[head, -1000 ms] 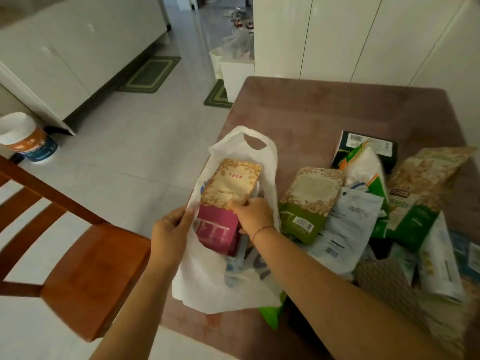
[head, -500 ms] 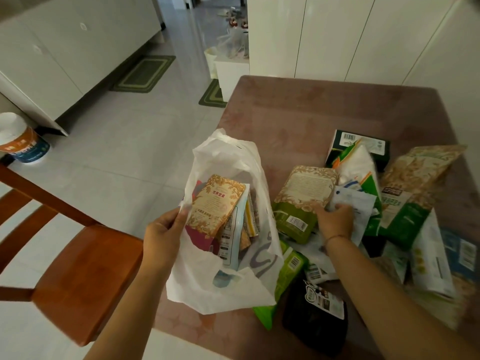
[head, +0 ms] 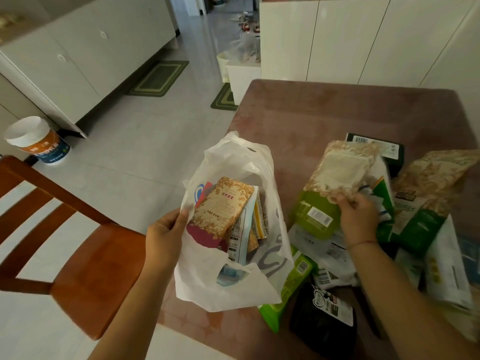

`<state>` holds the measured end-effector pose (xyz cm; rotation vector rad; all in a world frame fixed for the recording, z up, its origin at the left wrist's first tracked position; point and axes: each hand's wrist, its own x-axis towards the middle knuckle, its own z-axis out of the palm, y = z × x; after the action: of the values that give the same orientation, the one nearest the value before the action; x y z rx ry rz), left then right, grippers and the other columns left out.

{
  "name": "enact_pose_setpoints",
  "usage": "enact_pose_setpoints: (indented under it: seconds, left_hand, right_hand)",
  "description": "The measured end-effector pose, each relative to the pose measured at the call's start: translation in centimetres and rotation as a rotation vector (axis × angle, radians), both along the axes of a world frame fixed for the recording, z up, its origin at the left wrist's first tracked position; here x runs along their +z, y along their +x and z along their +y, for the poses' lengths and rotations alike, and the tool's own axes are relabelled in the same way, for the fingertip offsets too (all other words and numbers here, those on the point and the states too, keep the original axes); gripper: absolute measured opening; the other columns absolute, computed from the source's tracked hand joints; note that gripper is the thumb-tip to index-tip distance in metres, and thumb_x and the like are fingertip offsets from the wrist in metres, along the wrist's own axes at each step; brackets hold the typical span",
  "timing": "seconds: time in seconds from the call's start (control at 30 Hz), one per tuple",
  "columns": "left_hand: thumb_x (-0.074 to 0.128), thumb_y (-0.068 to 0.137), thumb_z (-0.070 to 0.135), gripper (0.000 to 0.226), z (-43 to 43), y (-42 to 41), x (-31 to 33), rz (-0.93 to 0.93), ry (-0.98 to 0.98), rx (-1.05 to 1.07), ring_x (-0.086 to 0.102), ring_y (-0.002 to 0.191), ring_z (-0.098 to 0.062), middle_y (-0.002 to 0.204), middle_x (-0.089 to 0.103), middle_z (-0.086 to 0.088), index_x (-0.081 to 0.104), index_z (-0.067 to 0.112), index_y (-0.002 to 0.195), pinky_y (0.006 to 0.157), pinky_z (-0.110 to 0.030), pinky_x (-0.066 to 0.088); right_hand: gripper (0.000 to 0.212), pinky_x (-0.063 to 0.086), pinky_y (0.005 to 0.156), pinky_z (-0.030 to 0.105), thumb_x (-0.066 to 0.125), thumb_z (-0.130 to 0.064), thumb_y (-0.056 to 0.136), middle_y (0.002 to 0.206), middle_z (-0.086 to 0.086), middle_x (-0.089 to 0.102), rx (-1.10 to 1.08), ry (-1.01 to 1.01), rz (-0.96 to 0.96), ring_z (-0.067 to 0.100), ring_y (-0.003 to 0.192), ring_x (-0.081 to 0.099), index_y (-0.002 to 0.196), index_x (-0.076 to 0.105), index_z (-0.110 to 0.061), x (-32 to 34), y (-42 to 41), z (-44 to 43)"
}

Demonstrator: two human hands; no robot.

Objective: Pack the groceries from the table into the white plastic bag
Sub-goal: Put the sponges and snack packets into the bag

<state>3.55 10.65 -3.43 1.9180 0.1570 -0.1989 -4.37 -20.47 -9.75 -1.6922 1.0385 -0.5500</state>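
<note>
A: Your right hand (head: 357,216) has its fingers closed on the upper edge of the flat green-and-gold patterned pouch with the white barcode label (head: 330,193) — the pouch hangs below and leftward from your fingertips, its top tilted up off the pile. Your left hand (head: 165,235) is pinching the near rim of the crumpled white plastic bag (head: 207,279), thumb over the edge, holding the mouth open.

B: So which step am I in?

A: By my reading, picking up the next item. The pouch is gripped but not yet over the bag. It sits to the right of the bag's mouth, just beside it.

B: And next?

A: You'd need to carry it left, across the gap, and slide it in edge-first. Just inside your left fingers stands the gold-and-maroon foil packet (head: 220,211), leaning against other flat packs, so the free room looks to be on the far right side of the opening.

B: What lies beyond my right hand?

A: More packets heaped on the brownish-pink table (head: 324,110) — plenty left to pack.
</note>
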Motion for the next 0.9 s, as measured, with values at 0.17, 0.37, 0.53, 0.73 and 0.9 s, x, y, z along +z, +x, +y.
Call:
enact_pose_setpoints:
  seconds: [0.17, 0.37, 0.53, 0.73, 0.9]
  left_hand:
    - [0.051, 0.093, 0.033, 0.019, 0.0, -0.2, 0.1, 0.004, -0.012, -0.018, 0.071, 0.067, -0.013, 0.072, 0.073, 0.012, 0.066, 0.038, 0.082, 0.052, -0.024, 0.056]
    - [0.052, 0.092, 0.034, 0.019, -0.3, -0.5, 0.2, 0.0, -0.025, -0.028, 0.072, 0.069, -0.016, 0.072, 0.074, 0.008, 0.067, 0.036, 0.081, 0.054, -0.025, 0.057]
    - [0.055, 0.09, 0.035, 0.032, -0.3, -0.7, 0.8, -0.036, -0.042, -0.022, 0.07, 0.065, -0.014, 0.069, 0.073, 0.013, 0.07, 0.046, 0.063, 0.06, -0.03, 0.056]
    - [0.054, 0.09, 0.035, 0.018, -0.1, -0.3, 0.9, -0.042, -0.066, -0.018, 0.069, 0.064, -0.006, 0.069, 0.071, 0.019, 0.067, 0.036, 0.078, 0.049, -0.017, 0.053]
    - [0.055, 0.09, 0.036, 0.017, 0.0, -0.1, 0.1, -0.046, -0.053, -0.035, 0.071, 0.07, -0.017, 0.076, 0.073, 0.009, 0.07, 0.034, 0.082, 0.06, -0.032, 0.058]
  right_hand:
    - [0.01, 0.051, 0.072, 0.024, 0.059, -0.017, 0.09, 0.09, -0.002, 0.067, 0.038, 0.112, -0.274, 0.012, 0.084, 0.063, 0.097, 0.066, -0.014, 4.9, -3.2, 2.6]
    - [0.012, 0.054, 0.069, 0.038, 0.063, -0.015, 0.087, 0.08, 0.01, 0.07, 0.274, 0.246, -0.218, 0.023, 0.074, 0.064, 0.075, 0.066, -0.016, 4.2, -2.3, 11.0]
    - [0.015, 0.055, 0.079, 0.043, 0.059, -0.016, 0.089, 0.089, 0.014, 0.071, 0.553, 0.184, -0.093, 0.027, 0.085, 0.066, 0.089, 0.067, -0.003, 0.8, 1.4, 14.9]
    - [0.03, 0.053, 0.086, 0.036, 0.061, -0.027, 0.088, 0.109, 0.011, 0.069, 0.873, 0.18, 0.273, 0.024, 0.099, 0.063, 0.111, 0.065, -0.007, -2.0, 2.8, 15.0]
    - [0.038, 0.057, 0.081, 0.036, 0.062, -0.031, 0.088, 0.117, 0.012, 0.065, 1.085, 0.29, 0.445, 0.029, 0.103, 0.064, 0.119, 0.061, -0.01, -1.1, 2.3, 14.0]
